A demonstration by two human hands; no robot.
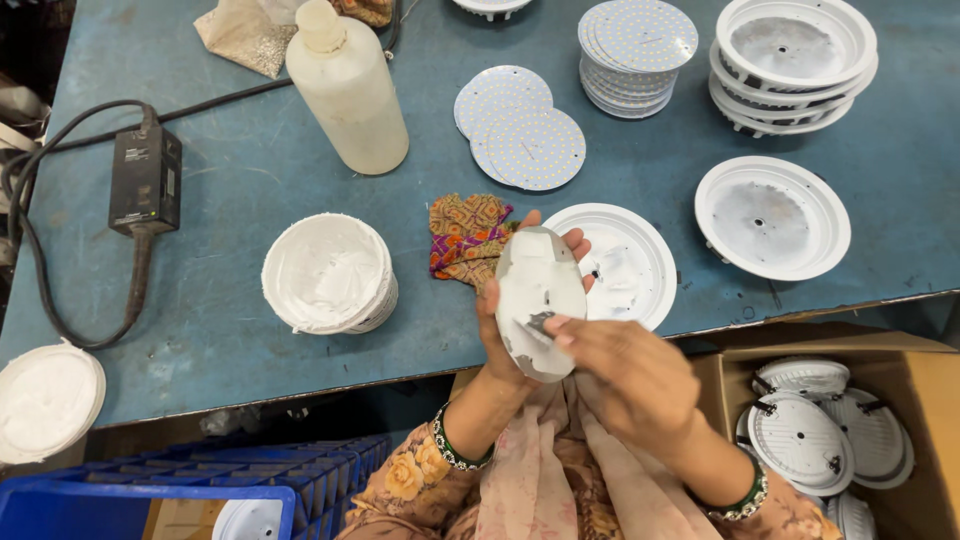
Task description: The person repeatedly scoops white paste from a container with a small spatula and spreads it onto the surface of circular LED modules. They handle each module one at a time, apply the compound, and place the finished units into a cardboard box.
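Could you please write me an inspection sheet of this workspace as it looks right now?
Surface: blue table, scuffed, with white smears.
Job's things: round disc smeared with white paste; open paste tub; white housing beside the hands.
Clutter: plastic bottle; patterned cloth; LED boards, loose and stacked; second housing; housing stack.
Grips: left hand holds the disc from behind; right hand has fingers on its face.
Cables: black adapter with looped cord at the left edge.
Surroundings: cardboard box of housings at right; blue crate below; white lid at left.
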